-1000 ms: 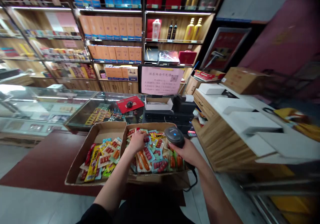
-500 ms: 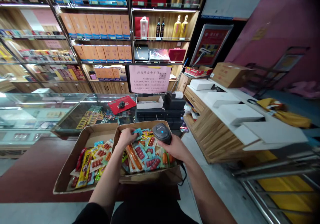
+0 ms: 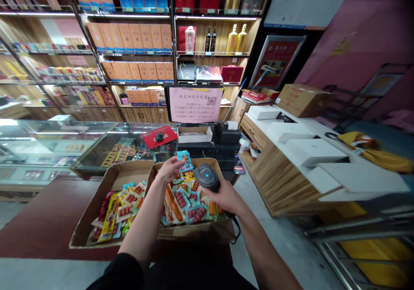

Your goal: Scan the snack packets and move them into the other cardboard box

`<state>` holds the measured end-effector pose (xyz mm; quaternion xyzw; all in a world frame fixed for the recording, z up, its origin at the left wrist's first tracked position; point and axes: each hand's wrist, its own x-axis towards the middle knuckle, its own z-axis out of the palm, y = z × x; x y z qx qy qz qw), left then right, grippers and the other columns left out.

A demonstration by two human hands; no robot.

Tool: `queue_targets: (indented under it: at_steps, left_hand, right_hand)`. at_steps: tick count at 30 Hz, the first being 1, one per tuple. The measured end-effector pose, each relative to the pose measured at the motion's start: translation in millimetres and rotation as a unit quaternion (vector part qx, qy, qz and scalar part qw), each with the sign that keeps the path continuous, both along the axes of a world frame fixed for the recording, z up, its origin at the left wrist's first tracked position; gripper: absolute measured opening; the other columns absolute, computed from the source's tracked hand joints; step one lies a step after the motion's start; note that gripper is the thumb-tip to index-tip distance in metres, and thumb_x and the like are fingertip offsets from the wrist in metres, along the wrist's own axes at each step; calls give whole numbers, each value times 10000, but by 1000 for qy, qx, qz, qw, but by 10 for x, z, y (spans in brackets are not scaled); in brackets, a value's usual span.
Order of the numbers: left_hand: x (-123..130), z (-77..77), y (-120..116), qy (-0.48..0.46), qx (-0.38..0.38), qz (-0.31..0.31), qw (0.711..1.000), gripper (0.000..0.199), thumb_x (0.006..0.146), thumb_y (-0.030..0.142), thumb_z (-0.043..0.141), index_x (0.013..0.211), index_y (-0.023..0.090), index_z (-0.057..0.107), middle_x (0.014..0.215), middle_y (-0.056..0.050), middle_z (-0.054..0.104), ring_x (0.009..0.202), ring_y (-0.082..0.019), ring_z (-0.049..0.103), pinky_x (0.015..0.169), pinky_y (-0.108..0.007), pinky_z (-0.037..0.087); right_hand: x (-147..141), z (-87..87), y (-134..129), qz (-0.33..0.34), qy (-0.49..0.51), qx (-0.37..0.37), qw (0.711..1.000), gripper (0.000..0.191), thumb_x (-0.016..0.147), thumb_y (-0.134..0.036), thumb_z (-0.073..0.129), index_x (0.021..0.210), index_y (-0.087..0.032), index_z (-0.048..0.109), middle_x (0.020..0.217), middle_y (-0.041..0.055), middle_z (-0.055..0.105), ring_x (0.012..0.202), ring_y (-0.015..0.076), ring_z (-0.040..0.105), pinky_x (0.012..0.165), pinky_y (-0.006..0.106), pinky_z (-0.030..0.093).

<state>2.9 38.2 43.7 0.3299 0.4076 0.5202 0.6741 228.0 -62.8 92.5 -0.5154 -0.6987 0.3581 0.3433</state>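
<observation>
Blue wraps one packet [image 3: 184, 159] the left hand [image 3: 168, 171] pinches; right hand [image 3: 227, 196] clasps one scanner [image 3: 206, 177].

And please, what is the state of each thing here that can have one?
Left grip: closed on blue packet
Blue packet: held up
Right grip: closed around scanner
Scanner: held, blue light lit
Right carton: open, holding packets
Left carton: open, holding packets
Pink sign: upright
White box near sign: open-topped
Shelf lights: lit
Yellow bottles: upright
</observation>
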Motion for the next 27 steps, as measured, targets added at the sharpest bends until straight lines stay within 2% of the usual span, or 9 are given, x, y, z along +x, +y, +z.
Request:
queue_targets:
  at_steps: [6,18,27]
  left_hand:
    - [59,74,30,31,-10,13,999,465,501,327,938,856,135,708,838,-54,741,728,-160,699,735,-301,579]
    - [76,29,39,52,4,34,998,461,493,292,928,880,127,739,918,-103,758,815,-228,723,755,-337,585]
    - [-32,64,-33,23,3,35,999,433,519,310,936,854,127,733,886,-77,756,734,-161,709,755,-297,582]
  right_hand:
    - [-22,35,-55,9,-14,-23,1000,315,772,-364,711,1033,-190,740,1013,67,783,989,292,713,883,419,571]
    - [-12,-11,-47,4,-3,-10,1000,320,766,-356,721,1043,-197,740,1024,62,777,966,279,716,892,384,567]
    - [-26,-13,-39,15,-20,-22,999,345,770,-386,712,1058,-199,740,1029,59,780,1017,289,708,900,398,563]
